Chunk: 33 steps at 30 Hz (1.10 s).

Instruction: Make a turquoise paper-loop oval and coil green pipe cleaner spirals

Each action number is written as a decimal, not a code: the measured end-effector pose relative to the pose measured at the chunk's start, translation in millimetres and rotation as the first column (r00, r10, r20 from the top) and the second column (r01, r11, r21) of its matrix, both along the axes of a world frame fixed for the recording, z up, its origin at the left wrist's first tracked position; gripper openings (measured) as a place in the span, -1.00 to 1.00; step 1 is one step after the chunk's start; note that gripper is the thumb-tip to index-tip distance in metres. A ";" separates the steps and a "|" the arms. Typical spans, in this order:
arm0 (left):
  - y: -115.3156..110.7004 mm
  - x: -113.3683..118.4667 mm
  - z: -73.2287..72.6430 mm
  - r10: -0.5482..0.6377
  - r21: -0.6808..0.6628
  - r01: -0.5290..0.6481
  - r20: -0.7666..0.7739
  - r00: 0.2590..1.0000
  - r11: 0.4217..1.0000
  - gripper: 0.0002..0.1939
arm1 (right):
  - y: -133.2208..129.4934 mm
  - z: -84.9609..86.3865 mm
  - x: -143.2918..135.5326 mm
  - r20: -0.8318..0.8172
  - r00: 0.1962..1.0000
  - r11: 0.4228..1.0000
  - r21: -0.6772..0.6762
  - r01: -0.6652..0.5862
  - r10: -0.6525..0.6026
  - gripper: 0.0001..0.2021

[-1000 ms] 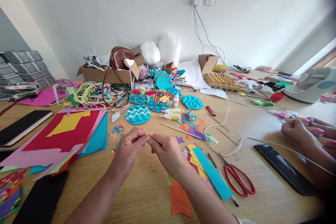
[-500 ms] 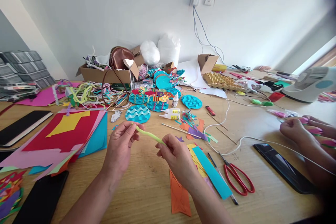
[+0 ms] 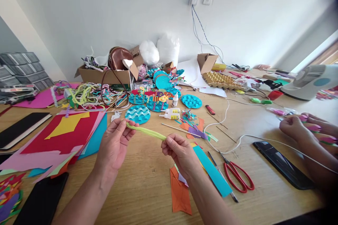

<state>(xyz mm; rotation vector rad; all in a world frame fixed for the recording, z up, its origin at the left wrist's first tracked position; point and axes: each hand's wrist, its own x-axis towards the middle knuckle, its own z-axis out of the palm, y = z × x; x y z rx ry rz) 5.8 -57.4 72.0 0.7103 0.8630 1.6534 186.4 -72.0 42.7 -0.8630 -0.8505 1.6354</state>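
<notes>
A yellow-green pipe cleaner (image 3: pixel 148 132) stretches between my two hands above the table. My left hand (image 3: pixel 116 140) pinches one end of it between thumb and fingers. The other end sits in the closed fingers of my right hand (image 3: pixel 178 149). Behind my left hand lies a blue disc with pale wavy strips (image 3: pixel 137 114). Under and beside my right forearm are an orange paper piece (image 3: pixel 180 197) and a blue paper strip (image 3: pixel 212 172). Red-handled scissors (image 3: pixel 237 175) lie right of the strip, near a thin brush (image 3: pixel 234 197).
Coloured paper sheets (image 3: pixel 68 133) and a tangle of pipe cleaners (image 3: pixel 81 95) lie left. Glue bottles (image 3: pixel 171 113) stand and lie mid-table. At right, another person's hands (image 3: pixel 293 126) hold pink-and-green pieces near a black phone (image 3: pixel 282 165). A white cable (image 3: pixel 245 140) crosses the table.
My left hand has moved slightly left and the gap between my hands has widened. The pipe cleaner is stretched longer between them. The view has shifted slightly.
</notes>
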 end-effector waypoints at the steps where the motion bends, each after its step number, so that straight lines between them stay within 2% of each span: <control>1: -1.7 1.3 0.4 0.001 0.014 -0.001 -0.010 1.000 1.000 -0.80 | 1.4 -0.4 -0.5 -0.006 1.000 1.000 -0.011 0.029 -0.029 -0.73; 8: -10.3 4.9 5.6 0.015 0.062 -0.012 -0.053 0.998 0.998 -0.85 | 7.2 -0.2 -4.6 -0.027 0.988 0.985 -0.087 0.149 -0.152 -0.73; 12: -10.9 5.3 6.9 -0.003 0.053 0.005 -0.040 0.999 0.999 -0.87 | 9.9 -2.9 -8.0 0.012 0.971 0.971 -0.010 0.237 -0.237 -0.73; 16: -12.0 5.5 7.8 0.005 0.022 -0.005 -0.021 1.000 1.000 -0.83 | 12.0 -6.9 -9.3 0.078 0.956 0.957 0.090 0.275 -0.282 -0.76; 19: -13.3 5.0 8.9 0.012 0.023 -0.011 -0.025 1.000 1.000 -0.83 | 12.2 -8.9 -9.5 0.095 0.955 0.957 0.103 0.271 -0.280 -0.77; 26: -13.8 3.0 7.4 0.015 0.019 -0.015 -0.030 0.999 1.000 -0.84 | 11.1 -4.9 -5.7 0.041 0.972 0.973 0.027 0.229 -0.230 -0.76; 33: -12.8 -0.2 5.2 0.031 -0.012 -0.031 0.005 1.000 0.999 -0.83 | 10.2 -1.4 -3.9 0.025 0.977 0.975 0.075 0.208 -0.211 -0.76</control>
